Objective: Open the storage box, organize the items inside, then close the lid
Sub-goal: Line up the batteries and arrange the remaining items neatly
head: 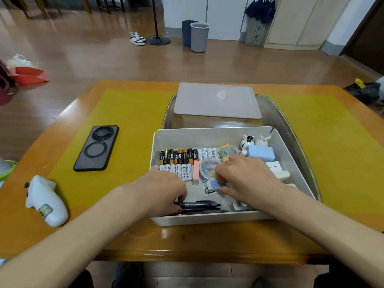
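The left hand (pixel 166 189) curls its fingers onto the black pens (pixel 199 206) by the box's near wall, while the right hand (pixel 247 179) pinches the small stapler (pixel 213 187) beside the clip tub (pixel 208 168). The open box (pixel 291 159) sits on the table (pixel 128 121), its lid (pixel 216 100) just behind: sorting seems underway. Next, likely align pens and stapler near the batteries (pixel 178 161).

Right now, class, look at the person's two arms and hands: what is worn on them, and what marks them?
Both forearms are bare to the frame's edge: no sleeves show. The left hand and right hand wear no gloves, and no rings, watch or bracelet show. No markings are visible.
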`<action>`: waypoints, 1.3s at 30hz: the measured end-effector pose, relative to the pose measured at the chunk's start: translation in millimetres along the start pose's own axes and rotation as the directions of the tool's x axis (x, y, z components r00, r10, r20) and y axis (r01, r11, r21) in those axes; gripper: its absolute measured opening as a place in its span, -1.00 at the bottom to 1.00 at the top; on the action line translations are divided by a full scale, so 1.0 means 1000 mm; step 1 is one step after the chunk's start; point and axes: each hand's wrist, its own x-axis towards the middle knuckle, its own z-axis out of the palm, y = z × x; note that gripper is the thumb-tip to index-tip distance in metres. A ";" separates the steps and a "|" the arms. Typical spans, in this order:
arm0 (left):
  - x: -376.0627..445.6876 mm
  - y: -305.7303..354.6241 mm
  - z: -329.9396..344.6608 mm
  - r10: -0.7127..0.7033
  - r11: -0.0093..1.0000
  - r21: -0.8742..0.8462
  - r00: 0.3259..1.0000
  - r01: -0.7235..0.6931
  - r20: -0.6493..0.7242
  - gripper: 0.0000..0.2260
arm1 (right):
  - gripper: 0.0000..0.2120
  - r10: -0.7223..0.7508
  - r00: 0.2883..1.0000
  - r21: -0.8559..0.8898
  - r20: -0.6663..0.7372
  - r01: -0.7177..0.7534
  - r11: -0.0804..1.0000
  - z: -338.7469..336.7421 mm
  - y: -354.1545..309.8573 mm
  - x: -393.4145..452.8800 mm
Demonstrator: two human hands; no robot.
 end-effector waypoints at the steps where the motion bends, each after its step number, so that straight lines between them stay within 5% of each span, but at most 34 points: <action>1: 0.000 0.000 0.000 -0.007 1.000 -0.003 1.000 0.007 0.001 -0.76 | -0.82 -0.005 1.000 0.003 -0.008 0.005 1.000 0.000 0.000 0.000; 11: 0.020 0.006 -0.013 -0.037 0.998 -0.060 0.936 0.017 -0.350 -0.73 | -0.75 0.066 0.998 0.206 -0.018 -0.061 0.977 -0.054 0.046 -0.004; 19: 0.047 0.017 -0.013 -0.073 0.997 -0.058 0.948 0.057 -0.310 -0.72 | -0.75 0.068 0.950 0.383 0.305 -0.188 0.905 -0.063 0.072 -0.042; 24: 0.047 0.020 -0.014 -0.089 0.996 -0.035 0.954 0.082 -0.285 -0.79 | -0.61 0.108 0.912 0.312 0.397 -0.244 0.918 -0.062 0.080 -0.057; 30: 0.045 0.017 -0.012 -0.127 0.992 -0.029 0.970 0.124 -0.209 -0.76 | -0.53 0.069 0.908 0.207 0.413 -0.167 0.964 -0.060 0.080 -0.064; 39: 0.050 0.029 -0.012 -0.025 0.999 -0.028 0.923 0.015 -0.384 -0.71 | -0.51 0.044 0.928 0.257 0.371 -0.147 0.955 -0.057 0.082 -0.064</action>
